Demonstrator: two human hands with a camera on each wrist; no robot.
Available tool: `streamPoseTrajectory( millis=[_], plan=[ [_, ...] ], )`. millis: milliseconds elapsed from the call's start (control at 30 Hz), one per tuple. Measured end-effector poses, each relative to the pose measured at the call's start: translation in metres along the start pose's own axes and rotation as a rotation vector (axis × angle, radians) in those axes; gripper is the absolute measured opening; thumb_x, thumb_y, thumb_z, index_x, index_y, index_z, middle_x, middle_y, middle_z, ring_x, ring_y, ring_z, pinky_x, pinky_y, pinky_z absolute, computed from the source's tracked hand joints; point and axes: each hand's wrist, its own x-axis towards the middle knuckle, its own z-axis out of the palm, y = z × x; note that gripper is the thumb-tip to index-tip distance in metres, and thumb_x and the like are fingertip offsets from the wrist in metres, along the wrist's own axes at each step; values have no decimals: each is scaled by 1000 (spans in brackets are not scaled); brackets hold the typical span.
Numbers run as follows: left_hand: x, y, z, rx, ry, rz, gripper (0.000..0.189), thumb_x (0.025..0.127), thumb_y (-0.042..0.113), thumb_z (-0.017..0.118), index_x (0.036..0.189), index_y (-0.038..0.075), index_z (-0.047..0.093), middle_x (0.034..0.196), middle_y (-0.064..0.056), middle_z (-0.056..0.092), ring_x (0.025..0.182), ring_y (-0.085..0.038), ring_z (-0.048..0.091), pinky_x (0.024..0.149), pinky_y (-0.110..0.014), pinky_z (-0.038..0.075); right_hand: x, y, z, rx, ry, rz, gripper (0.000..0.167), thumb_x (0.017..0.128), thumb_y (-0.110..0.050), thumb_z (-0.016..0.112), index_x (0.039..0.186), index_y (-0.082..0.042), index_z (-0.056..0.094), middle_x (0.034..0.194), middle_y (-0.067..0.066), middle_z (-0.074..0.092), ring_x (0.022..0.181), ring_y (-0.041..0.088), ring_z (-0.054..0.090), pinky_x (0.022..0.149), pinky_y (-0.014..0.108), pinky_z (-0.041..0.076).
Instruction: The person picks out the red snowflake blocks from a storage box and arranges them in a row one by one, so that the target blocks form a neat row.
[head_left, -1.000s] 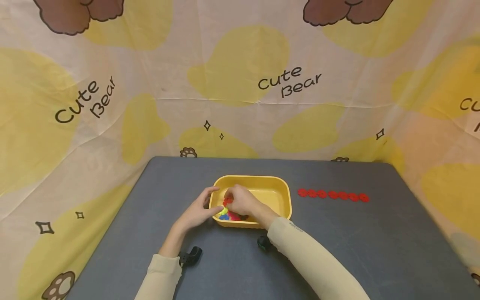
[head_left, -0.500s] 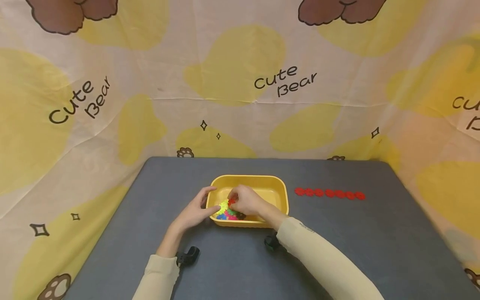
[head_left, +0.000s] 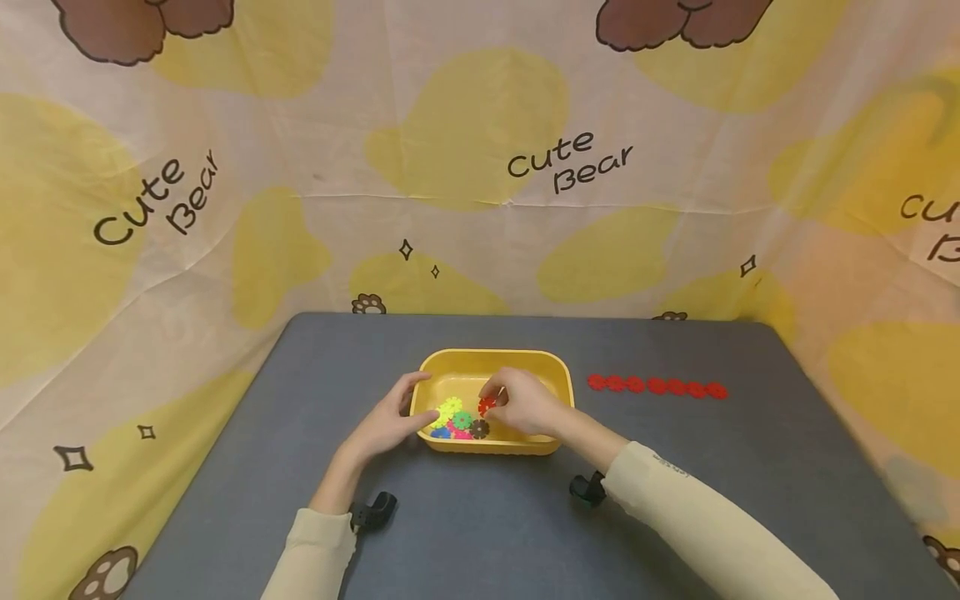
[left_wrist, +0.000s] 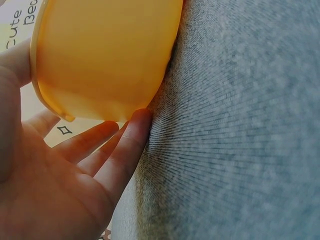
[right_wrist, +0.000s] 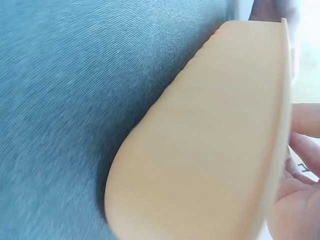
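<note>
My left hand (head_left: 386,423) grips the left end of a yellow plastic bin (head_left: 491,447), its thumb over the rim; in the left wrist view the other fingers lie along the outer wall (left_wrist: 107,55). Inside the bin, my right hand (head_left: 531,405) pinches a red snowflake disc (head_left: 486,406) between thumb and fingers. Just left of it lie yellow discs (head_left: 450,407), a green disc (head_left: 462,420), a dark brown disc (head_left: 479,429), blue pieces (head_left: 441,433) and pink pieces (head_left: 461,434). From the right wrist, the bin's outer wall (right_wrist: 200,135) hides the disc.
A row of several red snowflake discs (head_left: 656,386) lies on the grey table (head_left: 465,533) to the right of the bin. Behind the table hangs a printed cloth (head_left: 465,167). Both wrists wear black camera mounts.
My right hand has moved right within the bin with the red disc, away from the pile, uncovering the green and brown discs. The left hand stays on the bin; the view shifts slightly.
</note>
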Motion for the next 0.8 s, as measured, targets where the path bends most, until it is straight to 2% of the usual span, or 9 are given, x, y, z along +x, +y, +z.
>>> streamPoseTrajectory(
  millis=[267,500,800],
  plan=[
    [0,0,0,-7,-6,18,71,93,34,74,152,21,37,164,-15,27,148,-44,28,115,-63,29,-27,9,-23,58,29,-47,22,84,-7,83,104,-5,73,92,0,64,81,10,60,70,26,52],
    [0,0,-1,-6,-7,8,73,93,36,74,153,21,36,164,-16,26,149,-45,27,115,-63,30,-50,27,-42,83,100,-72,23,82,-4,83,103,-7,74,94,-1,67,80,11,64,70,28,55],
    [0,0,0,-1,-9,1,73,94,38,73,153,20,36,165,-16,24,148,-46,28,113,-62,34,-77,64,-61,111,179,-12,23,84,-8,83,106,-9,75,97,0,66,81,14,62,67,27,55]
  ],
)
